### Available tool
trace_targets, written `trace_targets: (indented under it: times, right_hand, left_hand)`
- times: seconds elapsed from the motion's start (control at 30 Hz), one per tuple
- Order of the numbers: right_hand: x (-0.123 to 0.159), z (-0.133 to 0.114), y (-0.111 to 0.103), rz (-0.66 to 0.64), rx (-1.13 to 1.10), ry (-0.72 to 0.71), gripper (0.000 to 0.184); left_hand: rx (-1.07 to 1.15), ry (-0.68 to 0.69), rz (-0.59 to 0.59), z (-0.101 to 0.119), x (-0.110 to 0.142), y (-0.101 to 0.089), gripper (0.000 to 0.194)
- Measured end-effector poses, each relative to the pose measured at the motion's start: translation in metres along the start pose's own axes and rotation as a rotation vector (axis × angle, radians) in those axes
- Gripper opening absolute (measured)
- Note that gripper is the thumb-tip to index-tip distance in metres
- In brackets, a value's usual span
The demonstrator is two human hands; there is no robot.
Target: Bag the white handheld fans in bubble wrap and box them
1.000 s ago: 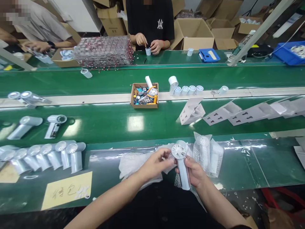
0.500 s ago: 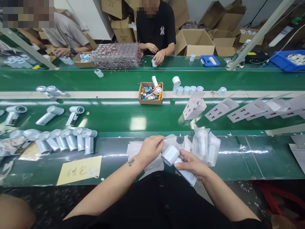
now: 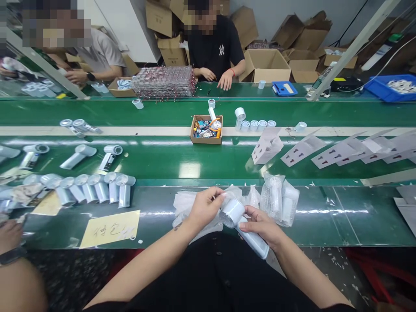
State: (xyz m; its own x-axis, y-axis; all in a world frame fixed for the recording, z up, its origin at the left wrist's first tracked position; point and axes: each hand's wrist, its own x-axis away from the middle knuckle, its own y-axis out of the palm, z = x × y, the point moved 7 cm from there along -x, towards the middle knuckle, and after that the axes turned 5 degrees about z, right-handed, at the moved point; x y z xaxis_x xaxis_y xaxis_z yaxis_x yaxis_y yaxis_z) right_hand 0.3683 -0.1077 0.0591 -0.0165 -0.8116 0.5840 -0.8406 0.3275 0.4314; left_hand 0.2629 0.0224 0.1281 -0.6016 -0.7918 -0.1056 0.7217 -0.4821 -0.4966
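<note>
A pale handheld device (image 3: 232, 213) tilts above the near edge of the table (image 3: 325, 216), its handle gripped in a worker's right hand (image 3: 261, 224); the left hand (image 3: 205, 207) has thumb and forefinger drawn together beside its round head, though whether they pinch film cannot be told. Two bubble-wrapped units (image 3: 273, 197) stand just to the right, apparently finished with wrapping; the one in hand seems partway through, its head looking unwrapped; a row of bare units (image 3: 100, 188) toward the table's left end appears untouched, with loose wrapping (image 3: 188, 203) lying near the left hand. The device is glossy and bluish white, a short, wide cylinder joined to a long, rounded handle.
</note>
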Motion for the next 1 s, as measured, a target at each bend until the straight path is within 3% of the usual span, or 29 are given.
trace_targets:
  times: [0.1, 0.17, 0.33, 0.47, 0.53, 0.67, 0.83, 0.93, 1.0]
  right_hand:
    - [0.004, -0.003, -0.001, 0.067, -0.031, -0.036, 0.048]
    - [0.008, -0.008, 0.0, 0.105, -0.056, -0.064, 0.05]
    - [0.013, -0.013, 0.009, 0.157, -0.099, -0.035, 0.056]
    - [0.016, -0.019, 0.018, 0.205, -0.217, -0.057, 0.063]
    - [0.018, -0.017, 0.016, 0.293, -0.247, -0.034, 0.061]
    - [0.025, -0.004, 0.0, 0.544, -0.265, 0.039, 0.058]
    - [0.018, 0.007, -0.011, 0.584, -0.224, -0.038, 0.044]
    - [0.022, 0.008, -0.021, 0.613, -0.084, -0.053, 0.038]
    - [0.035, -0.008, -0.027, 0.56, 0.171, -0.12, 0.038]
  left_hand:
    - [-0.098, 0.418, 0.036, 0.029, 0.014, -0.008, 0.014]
    - [-0.159, 0.602, 0.06, 0.041, 0.027, -0.012, 0.016]
    - [-0.17, 0.679, 0.113, 0.056, 0.036, -0.01, 0.02]
    - [-0.167, 0.749, 0.072, 0.06, 0.037, 0.0, 0.025]
    - [-0.21, 0.67, 0.042, 0.045, 0.033, 0.006, 0.022]
    - [-0.292, 0.37, -0.06, 0.005, 0.024, 0.023, 0.015]
    - [-0.218, 0.358, -0.254, 0.021, 0.034, 0.047, 0.012]
    - [-0.13, 0.163, -0.265, 0.021, 0.027, 0.046, 0.013]
    - [-0.086, 0.025, -0.286, 0.016, 0.021, 0.041, 0.013]
